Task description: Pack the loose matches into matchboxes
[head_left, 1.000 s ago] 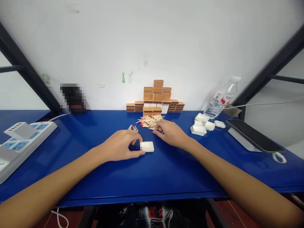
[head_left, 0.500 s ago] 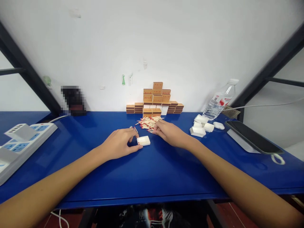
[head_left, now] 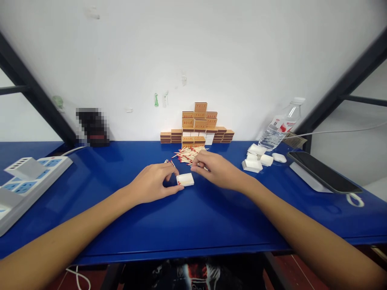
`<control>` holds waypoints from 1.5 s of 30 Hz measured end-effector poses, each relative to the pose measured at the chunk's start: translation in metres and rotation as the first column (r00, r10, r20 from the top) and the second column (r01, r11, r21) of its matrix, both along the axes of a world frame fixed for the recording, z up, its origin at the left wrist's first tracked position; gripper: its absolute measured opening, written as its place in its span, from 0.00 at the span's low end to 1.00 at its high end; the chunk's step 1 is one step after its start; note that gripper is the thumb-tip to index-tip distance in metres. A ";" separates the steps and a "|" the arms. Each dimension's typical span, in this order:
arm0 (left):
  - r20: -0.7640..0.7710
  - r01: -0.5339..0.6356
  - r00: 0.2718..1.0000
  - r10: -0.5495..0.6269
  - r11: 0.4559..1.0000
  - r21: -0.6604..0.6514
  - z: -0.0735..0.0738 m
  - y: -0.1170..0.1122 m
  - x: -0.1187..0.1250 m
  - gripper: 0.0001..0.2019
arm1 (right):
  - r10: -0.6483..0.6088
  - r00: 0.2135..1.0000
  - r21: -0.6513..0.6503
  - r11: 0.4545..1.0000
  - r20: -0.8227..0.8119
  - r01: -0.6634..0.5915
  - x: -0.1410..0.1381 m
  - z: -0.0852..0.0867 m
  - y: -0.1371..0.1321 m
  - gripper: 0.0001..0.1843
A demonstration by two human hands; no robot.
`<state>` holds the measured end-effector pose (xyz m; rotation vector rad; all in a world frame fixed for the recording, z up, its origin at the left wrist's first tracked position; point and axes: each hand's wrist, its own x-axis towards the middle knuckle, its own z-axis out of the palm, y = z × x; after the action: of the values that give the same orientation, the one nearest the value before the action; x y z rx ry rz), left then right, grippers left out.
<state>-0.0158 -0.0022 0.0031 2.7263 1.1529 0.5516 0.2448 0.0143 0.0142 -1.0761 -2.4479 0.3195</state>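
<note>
My left hand (head_left: pixel 152 182) rests on the blue table (head_left: pixel 193 217), thumb and fingers pinched on the left end of a small white matchbox tray (head_left: pixel 185 179). A few red match heads show at the tray's left end. My right hand (head_left: pixel 216 169) sits just right of the tray, its fingertips pinched together above the near edge of a loose pile of matches (head_left: pixel 189 155). What they hold is too small to make out. Several more matches (head_left: pixel 169 162) lie just behind my left hand.
Brown matchboxes (head_left: pixel 198 125) are stacked against the wall behind the pile. White empty trays (head_left: pixel 255 158) lie at the right beside a water bottle (head_left: pixel 279 128) and a phone (head_left: pixel 323 172) on a stand. A white power strip (head_left: pixel 27 179) sits at far left.
The tray has shifted slightly away from me in my left hand. My right hand has lifted off the match pile and moved a little left, towards the tray.
</note>
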 end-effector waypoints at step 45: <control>0.051 -0.056 0.997 0.053 0.996 0.063 0.003 0.002 -0.003 0.16 | -0.117 0.957 -0.185 0.980 -0.266 0.069 -0.007 -0.008 0.004 0.12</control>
<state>-0.0184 -0.0001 0.0062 2.7252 1.2210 0.6703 0.2374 0.0188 0.0061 -1.1309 -2.1458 0.6187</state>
